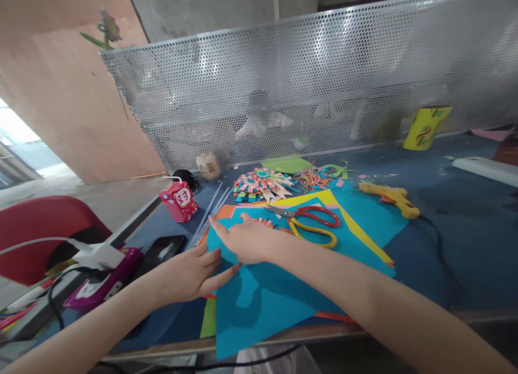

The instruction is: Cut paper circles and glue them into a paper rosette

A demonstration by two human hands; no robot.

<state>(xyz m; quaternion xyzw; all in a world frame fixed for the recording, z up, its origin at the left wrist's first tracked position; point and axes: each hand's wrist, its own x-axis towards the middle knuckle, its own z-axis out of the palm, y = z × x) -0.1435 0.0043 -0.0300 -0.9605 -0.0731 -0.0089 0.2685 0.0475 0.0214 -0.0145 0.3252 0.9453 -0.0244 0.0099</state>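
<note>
My left hand (pixel 198 271) lies at the left edge of a blue sheet of paper (pixel 259 314), thumb stretched over it, fingers loosely bent. My right hand (pixel 246 239) rests on the sheet's upper left part, with a digit reaching past its edge; its underside is hidden. Both hands look open. Beside my right wrist lie scissors (pixel 292 216) with one red and one yellow handle, blades apart. A small fringed paper strip (pixel 265 222) shows partly behind my right hand. Yellow paper (pixel 356 228) and orange paper lie under the blue sheet.
Fringed paper flowers (pixel 263 184) and paper scraps (pixel 315 175) lie behind. Clear glue sticks (pixel 210 212), a pink drink carton (pixel 179 201), a black phone (pixel 164 250) and a purple power strip (pixel 107 282) are left. A yellow glue gun (pixel 390 197) lies right; a perforated metal screen (pixel 283 88) stands behind.
</note>
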